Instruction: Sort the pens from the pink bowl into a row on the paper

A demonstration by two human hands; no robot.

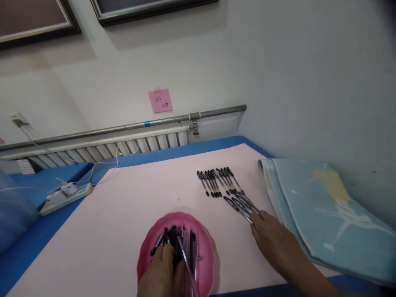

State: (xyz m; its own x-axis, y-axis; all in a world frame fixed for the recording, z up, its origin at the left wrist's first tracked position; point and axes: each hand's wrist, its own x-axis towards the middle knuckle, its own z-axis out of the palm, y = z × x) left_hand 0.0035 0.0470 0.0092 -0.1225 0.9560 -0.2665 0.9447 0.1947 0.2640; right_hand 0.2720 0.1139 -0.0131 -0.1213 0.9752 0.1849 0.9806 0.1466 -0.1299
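A pink scalloped bowl (144, 242) at the near middle holds several black and clear pens and pen parts (191, 247). My left hand (161, 272) reaches into it, fingers closed around a pen; the fingertips are partly hidden. To the right, my right hand (274, 241) is closed on the near ends of several black-capped pens (241, 204), which lie slanted with their caps pointing away to the left. Just beyond them, a row of similar pens (216, 181) lies side by side on the pale pink table cover (123, 214).
A folded light-blue cloth (309, 206) lies on the right side of the table. At the left, a white power strip (66, 198) with plugs and cables rests on the blue edge (40, 235). A radiator (154, 142) and a pipe (117, 130) run along the wall behind.
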